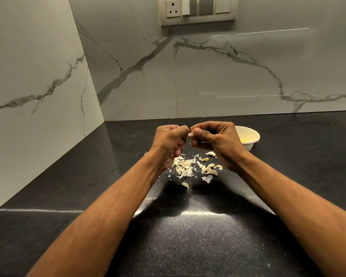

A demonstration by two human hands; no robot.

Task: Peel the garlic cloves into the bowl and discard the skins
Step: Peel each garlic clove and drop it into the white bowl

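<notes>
Centrally, right hand (214, 136) pinching garlic clove (191, 134) above black worktop (188, 236); left hand (169, 142) curling fingers at clove's tip, grip there unclear. Skin heap (183, 166) and unpeeled cloves (210, 169) lying below hands. White bowl (252, 136) sitting just right of right hand.

1. polished black speckled stone countertop (188, 246), glossy, mirroring overhead light.
2. smooth grey-veined marble-look wall tiles (228, 76), faint sheen.
3. papery, dry, off-white garlic skins (183, 166), flaky.
4. smooth, glossy cream bowl (255, 137).
5. matt plastic-looking switch plate (198, 11).
</notes>
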